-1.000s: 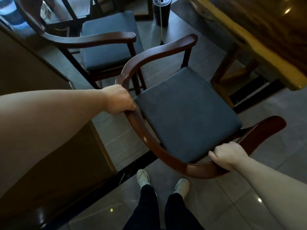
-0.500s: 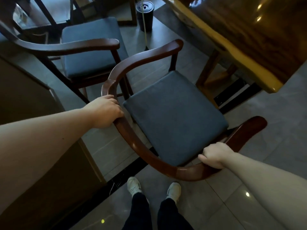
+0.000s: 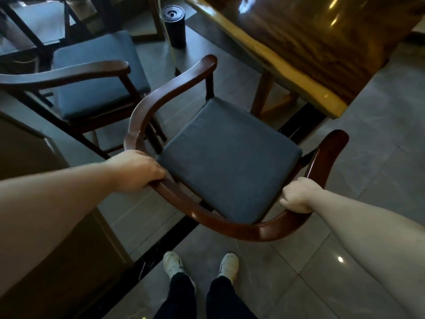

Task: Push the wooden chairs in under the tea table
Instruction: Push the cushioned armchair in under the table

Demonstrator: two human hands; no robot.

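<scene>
Both hands [image 3: 138, 171] [image 3: 296, 195] clenched on chair [image 3: 230, 155] rail; angled to bench [image 3: 299, 54], armrest could clip its leg [image 3: 262, 95].

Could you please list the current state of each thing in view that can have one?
Near chair: gripped by its curved back rail, not yet under the table.
Far chair: standing clear, untouched.
Tea table: no chair under this corner.
Left hand: closed on the rail.
Right hand: closed on the rail.

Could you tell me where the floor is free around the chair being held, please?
Bare tile lies right of the held chair, below the tea table corner, and around the feet. It is crowded leftward: second chair and cabinet.
</scene>
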